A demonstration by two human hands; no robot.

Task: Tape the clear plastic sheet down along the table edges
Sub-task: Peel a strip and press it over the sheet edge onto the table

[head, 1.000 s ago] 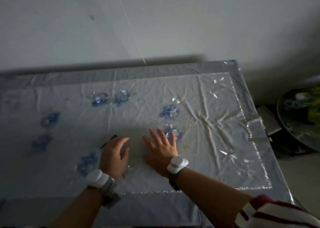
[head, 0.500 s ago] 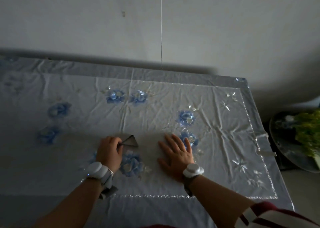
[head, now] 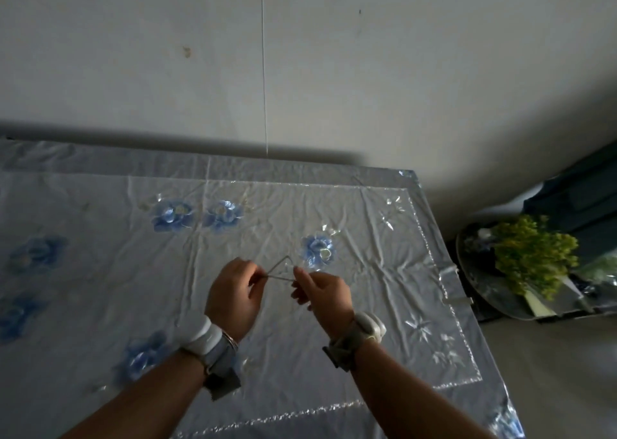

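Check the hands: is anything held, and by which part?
Both hands pinch one small clear strip, likely tape: left hand at its left end, right hand at its right end. Its middle peaks up between them.

Your right hand [head: 322,293] no longer lies flat on the table [head: 484,355]. It now hangs above the table, pinching the tape strip [head: 282,271] together with your raised left hand [head: 233,295].
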